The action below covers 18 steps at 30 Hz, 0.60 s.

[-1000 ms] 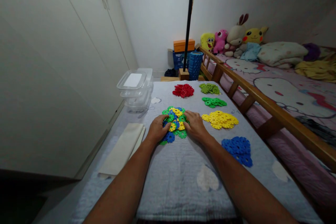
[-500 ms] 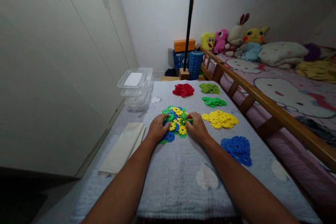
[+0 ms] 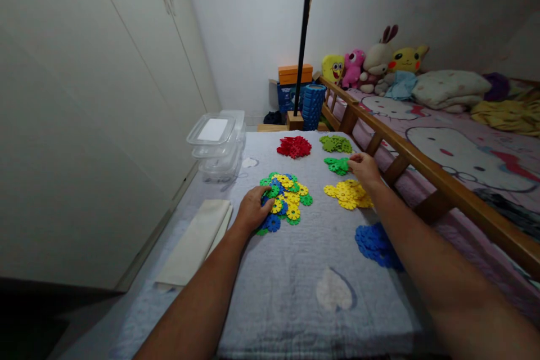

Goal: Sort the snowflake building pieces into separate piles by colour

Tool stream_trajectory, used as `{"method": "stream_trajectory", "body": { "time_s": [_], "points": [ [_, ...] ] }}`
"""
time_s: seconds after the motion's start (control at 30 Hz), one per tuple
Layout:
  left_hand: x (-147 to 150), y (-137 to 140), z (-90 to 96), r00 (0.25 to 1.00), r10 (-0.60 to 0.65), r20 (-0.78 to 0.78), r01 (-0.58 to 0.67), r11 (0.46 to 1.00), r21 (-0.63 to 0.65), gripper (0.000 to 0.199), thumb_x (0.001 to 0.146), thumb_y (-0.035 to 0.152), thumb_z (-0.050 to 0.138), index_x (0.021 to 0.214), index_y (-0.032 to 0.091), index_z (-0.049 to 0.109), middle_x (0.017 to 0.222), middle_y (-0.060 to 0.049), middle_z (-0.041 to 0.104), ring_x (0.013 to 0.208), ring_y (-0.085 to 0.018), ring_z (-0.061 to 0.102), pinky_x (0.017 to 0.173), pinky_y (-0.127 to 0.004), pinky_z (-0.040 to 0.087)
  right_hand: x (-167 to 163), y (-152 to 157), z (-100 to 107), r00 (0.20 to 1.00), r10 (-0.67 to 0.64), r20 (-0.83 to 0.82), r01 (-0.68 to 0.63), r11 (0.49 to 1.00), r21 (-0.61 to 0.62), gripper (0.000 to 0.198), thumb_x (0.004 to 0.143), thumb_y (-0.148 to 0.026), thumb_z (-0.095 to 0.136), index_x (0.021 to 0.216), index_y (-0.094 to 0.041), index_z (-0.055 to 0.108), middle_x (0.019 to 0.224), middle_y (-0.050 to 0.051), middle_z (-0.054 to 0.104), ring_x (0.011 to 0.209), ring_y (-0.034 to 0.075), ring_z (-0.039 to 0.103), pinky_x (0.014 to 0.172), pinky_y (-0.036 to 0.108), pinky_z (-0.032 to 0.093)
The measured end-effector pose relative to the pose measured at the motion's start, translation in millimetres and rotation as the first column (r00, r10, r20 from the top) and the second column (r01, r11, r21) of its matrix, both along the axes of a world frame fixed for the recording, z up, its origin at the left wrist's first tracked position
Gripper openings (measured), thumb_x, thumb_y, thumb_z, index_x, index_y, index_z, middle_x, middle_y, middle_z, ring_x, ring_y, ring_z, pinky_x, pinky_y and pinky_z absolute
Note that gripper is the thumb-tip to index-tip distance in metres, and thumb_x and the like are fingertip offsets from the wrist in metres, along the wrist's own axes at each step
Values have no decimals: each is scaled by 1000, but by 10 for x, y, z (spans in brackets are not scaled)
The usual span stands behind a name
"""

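Observation:
A mixed pile of yellow, blue and green flower-shaped plastic discs (image 3: 292, 197) lies on the cloth-covered table. My left hand (image 3: 255, 207) rests against its left side, thumb and fingers apart on the discs. Further back on the right, my right hand (image 3: 363, 167) pinches at the edge of the green disc pile (image 3: 336, 166); its fingertips partly hide the disc there. Below that wrist lies the yellow disc pile (image 3: 348, 194), and nearer me the blue disc pile (image 3: 377, 244), partly covered by my forearm. Light green discs (image 3: 335, 143) and red discs (image 3: 294, 147) form separate piles at the back.
Stacked clear plastic boxes (image 3: 215, 146) stand at the table's back left, with a folded cream cloth (image 3: 196, 242) in front. A wooden bed rail (image 3: 405, 157) runs along the right side. Behind the table rises a black pole (image 3: 302, 39) on a wooden base.
My right hand has moved from the mixed pile, right and away from me, to the green pile. My left hand stays at the mixed pile.

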<state>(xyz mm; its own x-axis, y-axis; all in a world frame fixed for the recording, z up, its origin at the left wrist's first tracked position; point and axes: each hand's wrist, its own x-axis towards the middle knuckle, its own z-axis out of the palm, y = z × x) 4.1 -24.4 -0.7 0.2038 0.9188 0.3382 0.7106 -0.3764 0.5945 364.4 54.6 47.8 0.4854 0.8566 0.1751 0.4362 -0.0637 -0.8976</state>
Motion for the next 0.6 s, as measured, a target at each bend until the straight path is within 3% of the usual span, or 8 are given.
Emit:
{"method": "stream_trajectory", "body": {
  "time_s": [0.1,0.2,0.4,0.6],
  "points": [
    [4,-2,12,1000,-2,-7,2,1000,-7,34,85,28,60,116,17,66,118,-12,70,111,-27,65,101,-44,51,281,147,-36,974,-199,-111,193,979,-69,17,67,-7,64,73,-20,54,60,-4,53,52,12,55,50,24,43],
    [8,-1,19,1000,-1,-12,1,1000,-17,35,84,28,61,117,17,66,118,-12,70,111,-27,65,101,-44,51,443,229,-79,939,-307,-155,293,950,-107,23,68,-1,62,69,-22,51,57,-4,51,50,12,52,49,24,42],
    [3,2,12,1000,2,-4,-2,1000,-8,34,84,28,61,116,18,66,117,-11,70,110,-26,65,101,-44,51,537,319,-230,947,-280,-158,254,953,-167,21,67,-3,62,70,-22,54,54,-2,52,51,14,53,48,26,41],
    [3,3,16,1000,1,-5,-1,1000,-10,36,84,28,61,117,16,66,118,-12,70,110,-27,65,101,-45,51,634,308,-377,982,-190,-7,187,971,-148,5,66,-12,61,67,-17,60,53,0,54,52,15,51,50,27,40]
  ]
}}
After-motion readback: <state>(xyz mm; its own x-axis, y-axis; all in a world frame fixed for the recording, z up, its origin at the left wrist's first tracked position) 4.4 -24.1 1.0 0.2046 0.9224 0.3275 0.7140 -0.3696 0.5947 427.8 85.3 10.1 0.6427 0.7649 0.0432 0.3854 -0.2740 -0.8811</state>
